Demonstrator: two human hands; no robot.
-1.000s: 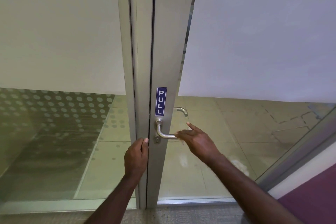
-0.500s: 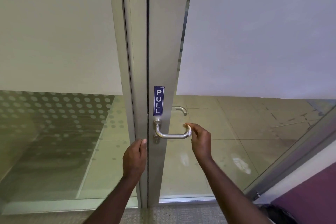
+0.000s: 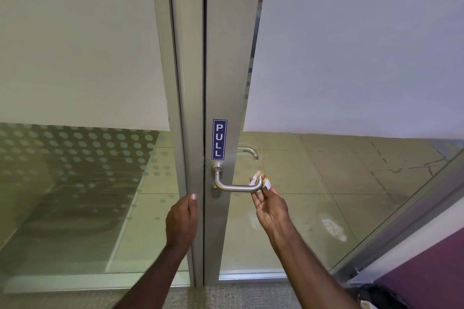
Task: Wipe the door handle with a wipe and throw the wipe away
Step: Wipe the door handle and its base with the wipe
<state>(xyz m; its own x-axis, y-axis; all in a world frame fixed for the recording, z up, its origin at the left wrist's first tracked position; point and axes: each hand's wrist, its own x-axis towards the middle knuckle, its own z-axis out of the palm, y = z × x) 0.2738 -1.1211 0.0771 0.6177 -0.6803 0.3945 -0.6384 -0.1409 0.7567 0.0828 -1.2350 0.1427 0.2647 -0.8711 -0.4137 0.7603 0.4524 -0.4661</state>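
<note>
A brushed-metal lever door handle (image 3: 233, 187) sticks out of the grey door stile (image 3: 226, 70), just under a blue PULL sign (image 3: 219, 139). My right hand (image 3: 271, 206) pinches a small crumpled white wipe (image 3: 261, 178) with brownish stains against the handle's free right end. My left hand (image 3: 182, 221) rests flat on the fixed frame post (image 3: 187, 108) left of the door gap, fingers together, holding nothing.
Frosted glass panels (image 3: 75, 45) fill the upper door and side pane; clear glass below shows a tiled floor (image 3: 313, 183). A second handle (image 3: 248, 152) shows through the glass. A purple wall (image 3: 431, 273) and a dark bag (image 3: 376, 296) sit at the lower right.
My right hand slid along the handle from near its middle out to its right end, and the wipe now shows around the tip. My left hand stayed on the frame.
</note>
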